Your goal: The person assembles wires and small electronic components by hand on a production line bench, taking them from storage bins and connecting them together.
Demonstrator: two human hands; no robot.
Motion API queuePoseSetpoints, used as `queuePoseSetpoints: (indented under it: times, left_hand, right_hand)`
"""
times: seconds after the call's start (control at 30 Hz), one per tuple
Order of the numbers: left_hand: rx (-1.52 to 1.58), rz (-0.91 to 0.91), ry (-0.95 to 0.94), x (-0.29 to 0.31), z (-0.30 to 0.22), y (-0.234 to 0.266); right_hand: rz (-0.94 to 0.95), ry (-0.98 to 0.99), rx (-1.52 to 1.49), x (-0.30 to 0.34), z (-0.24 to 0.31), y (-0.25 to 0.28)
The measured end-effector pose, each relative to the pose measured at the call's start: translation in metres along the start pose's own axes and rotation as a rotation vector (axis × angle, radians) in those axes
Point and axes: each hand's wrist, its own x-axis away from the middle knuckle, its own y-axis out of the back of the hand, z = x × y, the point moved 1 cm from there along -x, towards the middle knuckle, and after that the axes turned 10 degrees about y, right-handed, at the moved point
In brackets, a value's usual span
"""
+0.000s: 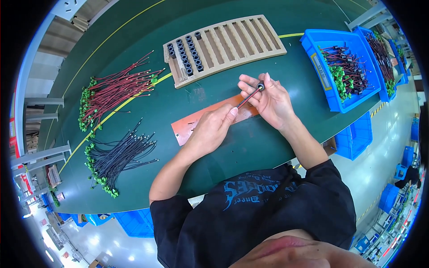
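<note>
My left hand (211,128) is closed, pinching a pair of thin wires (246,102), one dark red and one black, that runs up to the right. At their far end sits a small black cylinder (262,83) with a pale centre. My right hand (273,103) holds that cylinder between thumb and fingers, palm turned up. Below both hands lies an orange-red plate (182,128) with slots in it. Whether the wires pass through the cylinder or only touch it, I cannot tell.
A slotted tan tray (227,46) holds several black cylinders at its left. On the green table (187,178) lie red wires (120,91) and black wires (123,152), both with green connectors. A blue bin (333,102) of wired parts stands right, another bin (385,91) beyond it.
</note>
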Motion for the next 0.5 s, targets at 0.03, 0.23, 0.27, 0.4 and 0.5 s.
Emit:
queuePoseSetpoints:
  times: [0.03, 0.23, 0.27, 0.4, 0.5]
  left_hand:
    - [0.014, -0.005, -0.008, 0.0, 0.003, -0.001]
    - [-0.001, -0.031, -0.012, 0.0, 0.004, -0.004]
    - [-0.028, -0.048, -0.01, 0.0, 0.004, -0.004]
    - [-0.03, -0.072, -0.019, 0.002, 0.003, -0.007]
    - [-0.048, -0.105, -0.012, 0.004, 0.003, -0.007]
  right_hand:
    - [0.015, 0.011, 0.003, 0.0, 0.0, 0.0]
    - [0.081, 0.113, 0.116, 0.003, 0.001, -0.003]
    - [0.08, 0.113, 0.116, 0.004, 0.002, -0.005]
    - [0.08, 0.246, 0.321, 0.009, 0.0, -0.01]
    - [0.112, 0.259, 0.359, 0.01, -0.004, -0.011]
